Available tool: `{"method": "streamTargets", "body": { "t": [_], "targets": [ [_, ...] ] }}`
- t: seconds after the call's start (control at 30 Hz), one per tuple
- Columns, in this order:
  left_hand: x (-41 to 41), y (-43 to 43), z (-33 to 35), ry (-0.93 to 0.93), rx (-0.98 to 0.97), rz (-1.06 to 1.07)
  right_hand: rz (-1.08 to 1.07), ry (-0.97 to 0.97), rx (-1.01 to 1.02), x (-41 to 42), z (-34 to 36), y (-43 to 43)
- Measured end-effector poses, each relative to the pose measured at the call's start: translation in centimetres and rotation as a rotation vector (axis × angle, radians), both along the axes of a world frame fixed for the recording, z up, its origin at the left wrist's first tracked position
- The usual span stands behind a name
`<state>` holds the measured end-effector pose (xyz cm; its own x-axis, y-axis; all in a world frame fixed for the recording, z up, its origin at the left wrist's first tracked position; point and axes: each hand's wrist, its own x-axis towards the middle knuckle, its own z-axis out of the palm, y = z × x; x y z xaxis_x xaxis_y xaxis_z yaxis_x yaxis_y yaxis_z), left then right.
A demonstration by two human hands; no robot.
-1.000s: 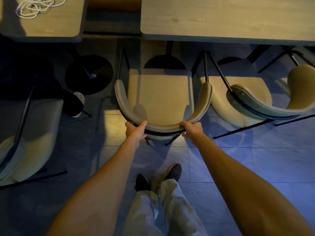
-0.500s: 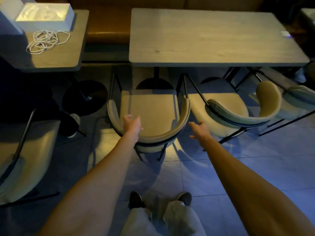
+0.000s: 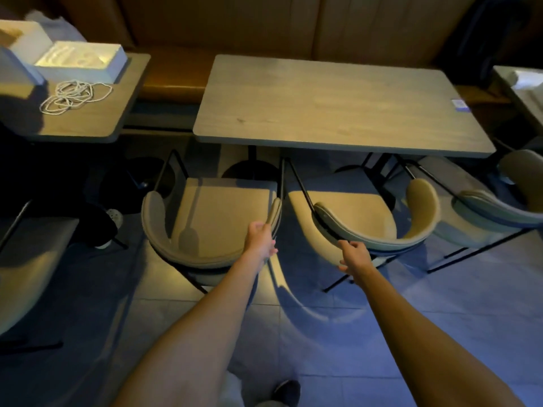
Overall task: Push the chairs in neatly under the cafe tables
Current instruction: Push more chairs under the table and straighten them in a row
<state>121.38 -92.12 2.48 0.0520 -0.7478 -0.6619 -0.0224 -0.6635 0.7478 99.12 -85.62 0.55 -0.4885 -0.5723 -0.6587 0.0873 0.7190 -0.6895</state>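
Observation:
A beige chair (image 3: pixel 217 221) with a curved back stands square to the long wooden table (image 3: pixel 338 104), its seat front at the table's edge. Right of it a second beige chair (image 3: pixel 355 212) is turned at an angle, its back toward me. My left hand (image 3: pixel 261 240) hovers at the first chair's right armrest tip, fingers loosely curled and holding nothing. My right hand (image 3: pixel 352 257) is spread open at the left end of the second chair's backrest, just touching or just short of it.
A third chair (image 3: pixel 482 212) stands angled at the table's right end, and another chair (image 3: pixel 32 259) at far left. The small left table (image 3: pixel 88 121) carries white boxes and a coiled cable. A brown bench (image 3: pixel 176 74) runs behind the tables. Tiled floor lies below me.
Both hands let go of the first chair's back. They moved right, the left to that chair's right armrest, the right to the angled second chair. My view pulled back and shifted right.

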Motion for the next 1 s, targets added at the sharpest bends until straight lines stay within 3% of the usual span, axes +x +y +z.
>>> {"method": "streamTargets", "body": {
  "t": [0.2,0.63,0.9,1.0],
  "targets": [
    [-6.1,-0.8,-2.1,0.02,0.052,-0.075,-0.063,-0.025,-0.017,-6.0,-1.0,-0.6],
    [-19.9,-5.7,-7.4,0.06,0.214,-0.075,-0.12,0.173,0.121,-20.9,-5.8,-4.3],
    [-27.8,-4.7,-8.2,0.05,0.396,0.072,-0.118,0.327,0.181,-27.4,-7.0,-3.6],
    [-29.4,-4.6,-8.4,-0.037,0.411,0.169,-0.083,0.311,0.182,-29.0,-8.1,-3.8]
  ]
}}
